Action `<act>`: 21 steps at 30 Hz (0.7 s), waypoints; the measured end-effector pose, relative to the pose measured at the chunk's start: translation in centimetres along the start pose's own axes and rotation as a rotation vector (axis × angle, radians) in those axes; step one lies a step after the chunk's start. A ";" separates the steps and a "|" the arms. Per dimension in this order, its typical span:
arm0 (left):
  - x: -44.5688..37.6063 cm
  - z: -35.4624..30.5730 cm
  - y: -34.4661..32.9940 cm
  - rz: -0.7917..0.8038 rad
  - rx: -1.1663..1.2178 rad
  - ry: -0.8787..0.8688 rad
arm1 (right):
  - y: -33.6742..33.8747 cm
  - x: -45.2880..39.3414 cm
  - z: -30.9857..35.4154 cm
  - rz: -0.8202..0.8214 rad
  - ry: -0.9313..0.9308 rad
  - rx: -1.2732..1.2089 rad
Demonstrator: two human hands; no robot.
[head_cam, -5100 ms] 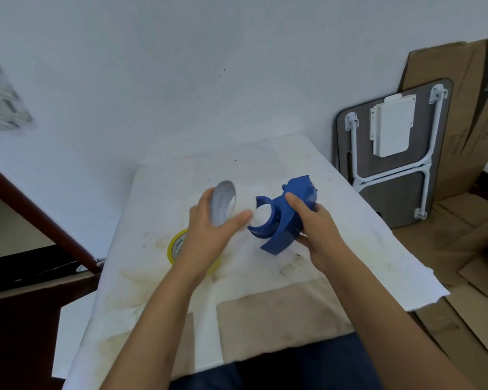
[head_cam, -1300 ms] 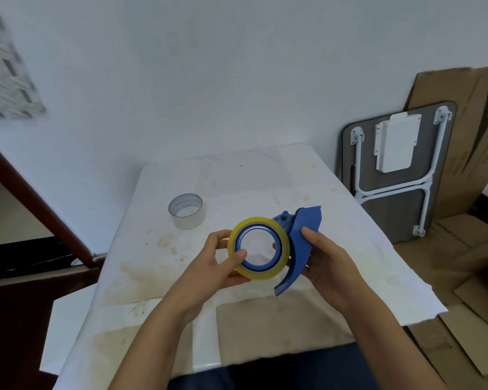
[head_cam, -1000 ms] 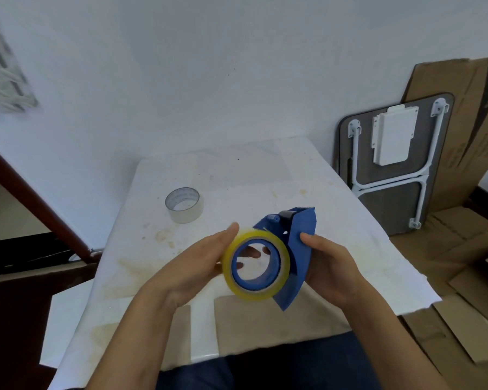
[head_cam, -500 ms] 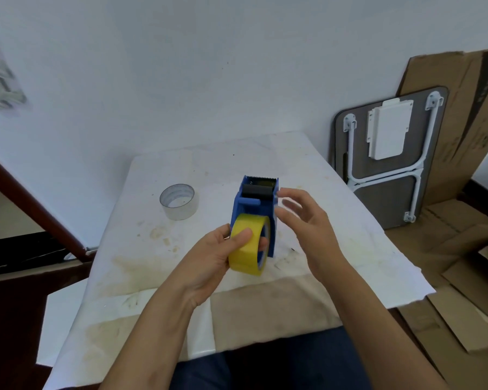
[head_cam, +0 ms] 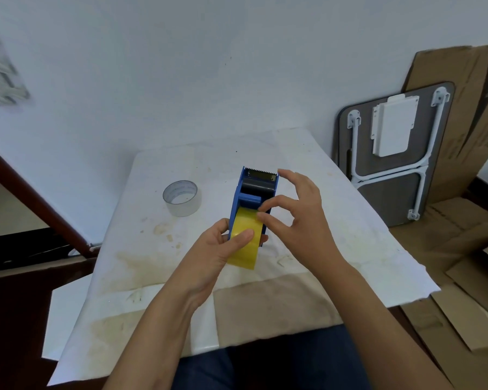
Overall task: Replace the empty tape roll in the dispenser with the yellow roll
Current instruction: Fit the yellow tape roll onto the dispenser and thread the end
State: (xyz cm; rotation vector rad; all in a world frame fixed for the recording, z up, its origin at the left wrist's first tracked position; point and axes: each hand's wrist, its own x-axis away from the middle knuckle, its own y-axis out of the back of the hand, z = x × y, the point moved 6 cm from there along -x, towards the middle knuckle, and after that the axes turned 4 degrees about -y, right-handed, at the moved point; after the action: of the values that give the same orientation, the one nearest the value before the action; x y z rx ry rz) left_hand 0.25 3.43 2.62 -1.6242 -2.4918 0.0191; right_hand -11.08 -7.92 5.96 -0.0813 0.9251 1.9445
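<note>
The blue plastic tape dispenser (head_cam: 254, 197) is held above the paper-covered counter (head_cam: 335, 220), serrated blade end pointing away, so the tape path faces the person. The left hand (head_cam: 217, 254) clasps the dispenser's near end, thumb pressed on the yellow tape roll (head_cam: 244, 242) seated in it, keeping the roll from turning. The right hand (head_cam: 296, 220) touches the roll's top edge, its fingers (head_cam: 265, 216) narrowed as if picking at the tape's loose end, though that end is too small to make out. The empty clear tape core (head_cam: 182, 197) stands left of the dispenser. Half a second ago the right hand hovered open beside the dispenser; now it has closed in on the roll.
</note>
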 end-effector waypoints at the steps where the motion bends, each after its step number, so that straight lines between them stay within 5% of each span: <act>1: 0.0 0.0 0.0 0.002 0.003 0.001 | 0.0 -0.1 0.1 -0.018 0.011 0.024; 21: 0.5 0.7 0.6 0.041 0.023 0.058 | 0.9 0.1 1.5 -0.120 0.138 0.061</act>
State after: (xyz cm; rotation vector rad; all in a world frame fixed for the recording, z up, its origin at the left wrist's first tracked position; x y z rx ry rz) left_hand 0.53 4.20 1.96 -1.6427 -2.4068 0.0059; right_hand -11.34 -7.16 7.48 -0.2333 1.0461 1.8157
